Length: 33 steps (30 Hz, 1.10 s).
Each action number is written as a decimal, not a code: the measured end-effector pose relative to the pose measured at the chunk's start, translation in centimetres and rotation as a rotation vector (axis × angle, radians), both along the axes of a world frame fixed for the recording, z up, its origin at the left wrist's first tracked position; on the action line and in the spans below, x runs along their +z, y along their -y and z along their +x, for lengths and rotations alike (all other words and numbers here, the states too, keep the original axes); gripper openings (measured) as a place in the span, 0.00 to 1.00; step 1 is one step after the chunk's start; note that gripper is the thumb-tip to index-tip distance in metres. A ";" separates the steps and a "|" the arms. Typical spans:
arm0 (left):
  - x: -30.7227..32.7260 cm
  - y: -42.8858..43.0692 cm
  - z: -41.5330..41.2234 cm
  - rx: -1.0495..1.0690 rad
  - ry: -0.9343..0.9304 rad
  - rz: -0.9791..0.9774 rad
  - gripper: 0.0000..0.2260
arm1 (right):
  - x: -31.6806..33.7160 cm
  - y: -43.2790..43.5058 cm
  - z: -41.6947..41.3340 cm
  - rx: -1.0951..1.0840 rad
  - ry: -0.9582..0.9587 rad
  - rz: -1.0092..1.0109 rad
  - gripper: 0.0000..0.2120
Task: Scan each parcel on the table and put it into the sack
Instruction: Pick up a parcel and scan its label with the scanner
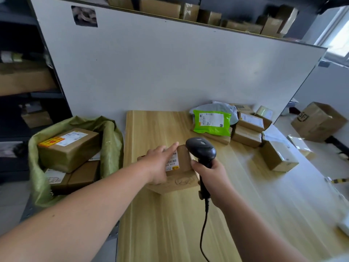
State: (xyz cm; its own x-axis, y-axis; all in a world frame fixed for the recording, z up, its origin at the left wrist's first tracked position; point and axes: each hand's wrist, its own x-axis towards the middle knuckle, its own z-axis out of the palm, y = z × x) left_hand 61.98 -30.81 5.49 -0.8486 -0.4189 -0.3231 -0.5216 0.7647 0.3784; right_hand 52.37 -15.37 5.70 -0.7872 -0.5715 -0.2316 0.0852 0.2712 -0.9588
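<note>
A small brown cardboard parcel [184,167] with a white barcode label lies in the middle of the light wooden table [170,224]. My left hand [160,163] grips it from the left, forefinger stretched over its top. My right hand [211,174] holds a black corded barcode scanner [202,151], its head right above the parcel's right edge. The green sack [111,140] stands open to the left of the table with several brown boxes inside, the top one [69,148] bearing an orange sticker.
More parcels sit at the table's far right: a bright green mailer [212,122] on a flat box, a grey mailer [217,107], stacked brown boxes [249,129] and one box nearer [277,156]. A white partition [170,72] stands behind. A carton [319,121] rests on the floor.
</note>
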 end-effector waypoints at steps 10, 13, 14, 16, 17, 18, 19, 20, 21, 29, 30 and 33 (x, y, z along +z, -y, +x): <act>-2.0 -2.1 -3.4 0.441 -0.163 0.246 0.47 | -0.5 -2.5 -4.0 -0.044 0.011 0.052 0.07; -2.1 -2.3 -4.3 0.599 -0.212 0.444 0.50 | -1.0 -2.8 -4.6 0.001 0.039 0.061 0.06; -2.1 -2.4 -4.5 0.638 -0.207 0.484 0.52 | -1.3 -2.8 -4.7 0.016 0.046 0.058 0.06; -2.2 -2.4 -5.1 0.639 -0.152 0.400 0.56 | -1.4 -2.7 -4.8 0.046 0.064 0.047 0.06; -2.1 -2.4 -5.3 0.594 -0.111 0.288 0.58 | -1.5 -2.6 -4.8 0.063 0.069 0.045 0.06; -2.0 -2.2 -5.5 0.530 -0.086 0.190 0.59 | -1.6 -2.5 -4.9 0.081 0.070 0.045 0.06; -1.9 -2.0 -5.7 0.454 -0.069 0.121 0.59 | -1.7 -2.3 -4.9 0.096 0.073 0.051 0.07; -1.6 -1.7 -5.8 0.374 -0.040 0.075 0.58 | -1.8 -2.2 -4.9 0.106 0.079 0.057 0.08; -1.4 -1.2 -5.8 0.308 -0.002 0.047 0.57 | -2.0 -2.1 -5.0 0.114 0.084 0.065 0.08; -2.2 1.9 -4.4 0.407 -0.072 -0.073 0.23 | -3.6 -1.8 -5.0 0.207 0.127 0.149 0.10; -2.3 1.9 -4.2 0.463 -0.099 -0.086 0.22 | -3.7 -1.7 -5.1 0.216 0.126 0.154 0.11; -2.1 1.8 -4.3 0.579 -0.086 -0.134 0.25 | -4.1 -0.9 -5.7 0.211 0.115 0.142 0.11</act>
State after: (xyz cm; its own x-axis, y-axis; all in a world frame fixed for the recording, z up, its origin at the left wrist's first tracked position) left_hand 57.73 -32.59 3.37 -0.4911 -0.8531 -0.1760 -0.8394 0.4096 0.3572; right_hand 46.69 -14.42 1.62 -0.6183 -0.6757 -0.4015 0.1183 0.4250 -0.8974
